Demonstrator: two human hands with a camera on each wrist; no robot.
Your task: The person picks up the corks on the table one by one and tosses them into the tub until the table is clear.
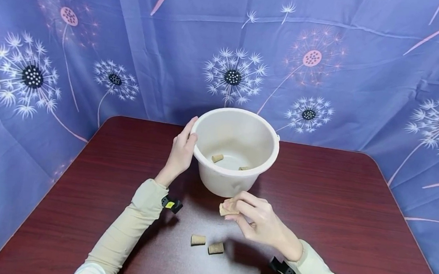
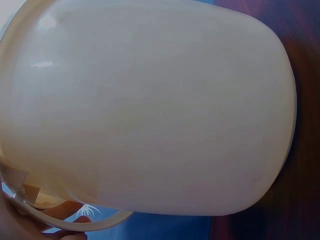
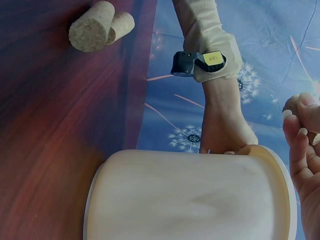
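Observation:
A white plastic bucket (image 1: 225,179) stands on the table with two corks visible inside: one cork (image 1: 217,158) left of centre, another cork (image 1: 244,168) partly hidden by the near rim. My left hand (image 1: 183,151) grips the bucket's left rim; in the left wrist view some fingers (image 2: 75,234) show by the rim at the lower left. Just in front of the bucket, my right hand (image 1: 257,218) pinches a cork (image 1: 226,209) above the table. The right wrist view shows cork (image 3: 292,103) at the fingertips, and a second piece may be tucked behind the fingers.
Two more corks lie on the table near its front, a left cork (image 1: 198,240) and a right cork (image 1: 216,248). Behind the dark red table (image 1: 329,187) hangs a blue curtain (image 1: 171,62) with dandelion prints. Each wrist wears a black strap-on camera.

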